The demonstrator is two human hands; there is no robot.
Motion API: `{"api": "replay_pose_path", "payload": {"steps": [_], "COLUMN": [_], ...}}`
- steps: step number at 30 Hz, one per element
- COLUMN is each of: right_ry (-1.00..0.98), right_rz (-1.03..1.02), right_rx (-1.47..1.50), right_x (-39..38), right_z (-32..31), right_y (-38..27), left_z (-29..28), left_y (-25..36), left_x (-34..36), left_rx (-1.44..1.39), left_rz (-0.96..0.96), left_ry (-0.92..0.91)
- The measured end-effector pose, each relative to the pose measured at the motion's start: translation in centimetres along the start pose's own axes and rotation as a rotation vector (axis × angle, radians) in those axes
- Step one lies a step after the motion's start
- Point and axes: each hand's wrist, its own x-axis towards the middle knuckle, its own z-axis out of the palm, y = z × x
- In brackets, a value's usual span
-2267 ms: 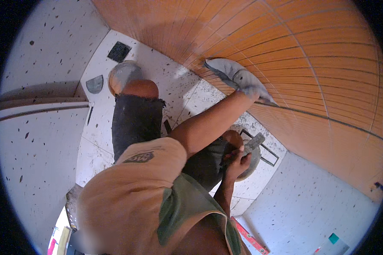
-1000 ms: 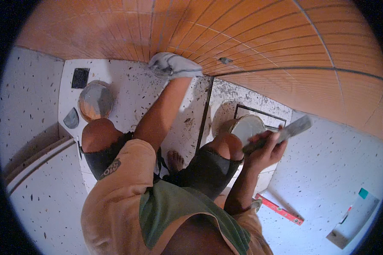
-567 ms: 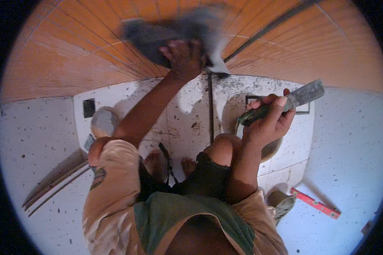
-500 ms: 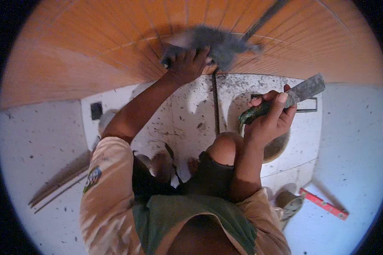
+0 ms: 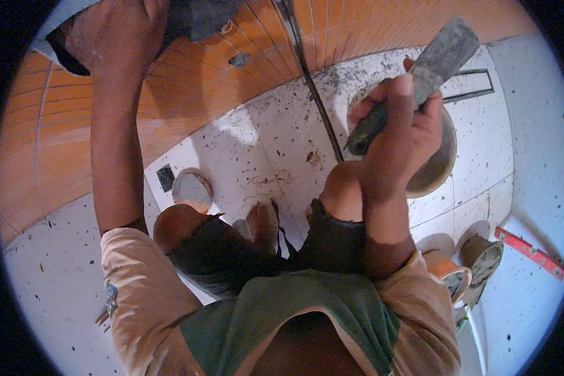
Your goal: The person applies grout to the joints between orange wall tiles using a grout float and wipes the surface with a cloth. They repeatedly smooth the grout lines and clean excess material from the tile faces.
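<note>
My left hand (image 5: 116,34) is high at the left, against the orange tiled wall (image 5: 75,138) with its dark joint lines, closed on a bunched grey cloth (image 5: 191,15); its fingertips are mostly hidden. Out to the right, above my knee, my right hand (image 5: 404,128) grips the dark handle (image 5: 366,128) of a scraper, whose flat blade (image 5: 451,50) is coated in grey residue and points up and away from me. Under that hand stands a round dirty bucket (image 5: 442,160), partly covered by my wrist.
The speckled white floor (image 5: 282,131) has a dark strip (image 5: 319,116) and a dark square (image 5: 165,177). A grey-stained round container (image 5: 191,188) sits by my left knee. At the right are a rectangular frame (image 5: 470,81), small buckets (image 5: 482,257) and a red level (image 5: 529,250) by the white wall.
My left hand has moved up and leftward along the tiles with the cloth. My right hand, still gripping the scraper, appears higher in the view, which has shifted.
</note>
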Motion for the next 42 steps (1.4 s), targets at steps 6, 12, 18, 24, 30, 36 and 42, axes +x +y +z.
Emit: {"api": "replay_pose_path", "payload": {"steps": [6, 12, 18, 24, 30, 36, 42], "right_ry": [0.147, 0.307, 0.338, 0.330, 0.395, 0.383, 0.373], "right_rz": [-0.110, -0.151, -0.268, -0.391, -0.324, -0.309, -0.407], "right_rx": [-0.114, -0.106, -0.188, -0.211, -0.290, -0.229, -0.229], "right_x": [-0.6, -5.2, -7.2, -6.4, -6.2, -6.9, -7.0], "right_z": [-4.4, -8.3, -7.0, -8.3, -10.3, -10.6, -8.6], "right_y": [-2.2, -6.6, -8.1, -6.5, -7.2, -7.5, -7.0], "left_z": [11.2, 19.0, 10.7, 9.1, 13.6, 14.9, 11.4], "left_y": [-2.3, -3.3, 0.5, -1.0, -4.7, -7.1, -1.7], "left_x": [-11.6, -22.1, -10.3, -2.1, -17.8, -26.0, -16.9], "left_rx": [-0.194, -0.795, -0.492, -0.197, -0.501, -0.424, -0.372], "left_rz": [0.454, 0.109, 0.461, 0.444, 0.484, 0.500, 0.496], "left_ry": [-0.097, -0.504, 0.074, 0.320, -0.117, -0.683, -0.564]}}
